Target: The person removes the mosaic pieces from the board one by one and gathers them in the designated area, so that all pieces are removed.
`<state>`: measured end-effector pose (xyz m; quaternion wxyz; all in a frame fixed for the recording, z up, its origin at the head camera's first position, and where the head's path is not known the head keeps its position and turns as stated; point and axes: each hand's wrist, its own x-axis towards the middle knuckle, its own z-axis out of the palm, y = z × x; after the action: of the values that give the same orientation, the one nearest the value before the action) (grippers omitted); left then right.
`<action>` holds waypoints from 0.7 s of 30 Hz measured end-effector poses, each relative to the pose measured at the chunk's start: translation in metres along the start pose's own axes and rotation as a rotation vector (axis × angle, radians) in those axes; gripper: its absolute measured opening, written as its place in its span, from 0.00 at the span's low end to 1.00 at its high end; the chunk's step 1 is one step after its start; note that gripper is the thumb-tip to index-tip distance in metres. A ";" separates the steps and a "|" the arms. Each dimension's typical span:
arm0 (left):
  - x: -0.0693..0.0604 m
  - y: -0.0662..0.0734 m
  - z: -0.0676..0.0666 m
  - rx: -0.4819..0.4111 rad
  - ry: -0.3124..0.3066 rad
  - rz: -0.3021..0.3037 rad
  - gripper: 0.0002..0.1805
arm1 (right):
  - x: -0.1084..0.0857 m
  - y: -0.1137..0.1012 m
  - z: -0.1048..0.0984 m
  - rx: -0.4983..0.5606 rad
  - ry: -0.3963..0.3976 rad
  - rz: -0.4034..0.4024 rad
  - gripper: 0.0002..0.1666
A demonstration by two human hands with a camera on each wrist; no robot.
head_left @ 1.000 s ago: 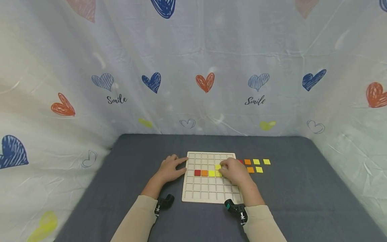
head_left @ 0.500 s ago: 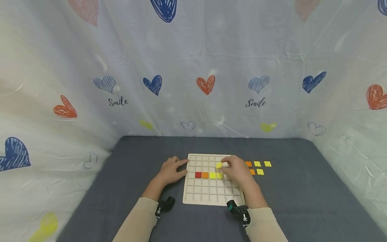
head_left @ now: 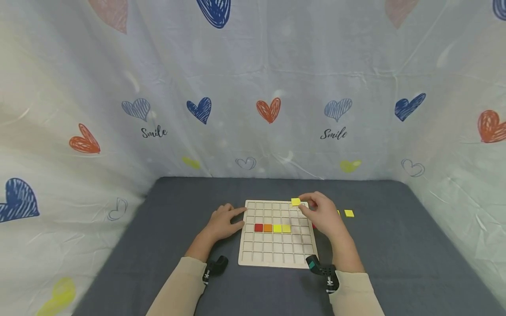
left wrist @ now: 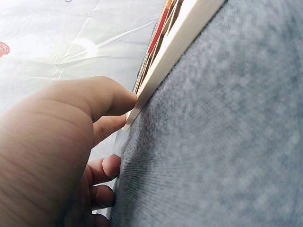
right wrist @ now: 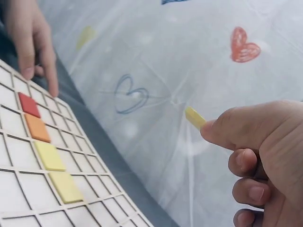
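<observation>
Tile (head_left: 295,202) is pinched between fingers (right wrist: 218,130) of the right hand (head_left: 323,214), jutting leftward, clear of the board (head_left: 272,246) (touched by the left hand (head_left: 222,223), fingers apart).

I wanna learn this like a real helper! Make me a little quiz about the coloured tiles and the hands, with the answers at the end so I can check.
1. In the head view, what colours are the four tiles on the board, left to right?
2. True or false: the right hand is pinching a red tile.
3. Which part of the board does the left hand touch? A) right edge B) left edge C) middle

Key:
1. Red tile, orange tile, yellow tile, second yellow tile.
2. False: the held tile is yellow.
3. B
</observation>
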<state>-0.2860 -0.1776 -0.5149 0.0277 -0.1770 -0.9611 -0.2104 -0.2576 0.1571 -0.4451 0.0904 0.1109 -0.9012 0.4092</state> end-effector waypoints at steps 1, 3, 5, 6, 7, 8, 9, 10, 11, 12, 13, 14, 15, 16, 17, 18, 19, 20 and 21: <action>0.000 0.000 0.000 -0.001 0.000 -0.001 0.28 | 0.000 0.001 -0.003 0.002 0.008 0.006 0.16; -0.001 0.001 -0.001 -0.003 0.000 -0.003 0.28 | -0.001 0.003 -0.009 0.005 0.024 0.004 0.16; -0.001 0.002 -0.001 -0.003 -0.003 -0.007 0.28 | -0.003 0.006 -0.015 0.013 0.032 0.001 0.16; -0.001 0.002 -0.001 -0.003 -0.003 -0.009 0.28 | -0.003 0.008 -0.018 0.015 0.033 -0.001 0.17; -0.001 0.002 -0.002 -0.002 -0.004 -0.011 0.28 | -0.004 0.010 -0.021 0.019 0.033 -0.002 0.17; -0.001 0.003 -0.002 -0.001 -0.005 -0.013 0.28 | -0.004 0.011 -0.024 0.019 0.035 -0.003 0.17; -0.001 0.003 -0.002 0.001 -0.004 -0.014 0.28 | -0.005 0.013 -0.027 0.023 0.036 0.001 0.17; -0.001 0.003 -0.002 0.004 -0.003 -0.015 0.28 | -0.005 0.014 -0.030 0.024 0.037 0.005 0.18; -0.001 0.003 -0.002 0.007 -0.001 -0.016 0.28 | -0.006 0.015 -0.033 0.022 0.040 0.010 0.18; -0.001 0.003 -0.001 0.010 0.000 -0.016 0.28 | -0.007 0.017 -0.037 0.024 0.043 0.016 0.18; -0.001 0.003 -0.001 0.011 0.000 -0.016 0.28 | -0.008 0.018 -0.040 0.023 0.048 0.020 0.19; -0.001 0.003 -0.001 0.013 -0.001 -0.016 0.28 | -0.009 0.020 -0.044 0.019 0.053 0.025 0.19; -0.001 0.003 -0.001 0.014 0.000 -0.014 0.28 | -0.011 0.022 -0.047 0.019 0.060 0.035 0.20; -0.001 0.003 -0.001 0.011 0.000 -0.013 0.28 | -0.012 0.024 -0.050 0.009 0.068 0.042 0.20; -0.001 0.003 -0.001 0.008 0.000 -0.012 0.28 | -0.013 0.026 -0.054 -0.003 0.078 0.051 0.20; -0.001 0.003 -0.001 0.006 0.000 -0.011 0.28 | -0.015 0.029 -0.057 -0.010 0.087 0.060 0.20; -0.001 0.003 -0.001 0.004 0.000 -0.009 0.28 | -0.016 0.032 -0.060 -0.021 0.096 0.070 0.21; -0.001 0.003 -0.001 0.004 0.000 -0.008 0.28 | -0.018 0.035 -0.063 -0.028 0.105 0.080 0.21; -0.001 0.003 -0.001 0.003 0.000 -0.008 0.28 | -0.019 0.039 -0.066 -0.040 0.116 0.090 0.21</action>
<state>-0.2842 -0.1760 -0.5126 0.0271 -0.1733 -0.9621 -0.2088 -0.2452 0.2345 -0.4355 0.1263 0.0445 -0.9065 0.4004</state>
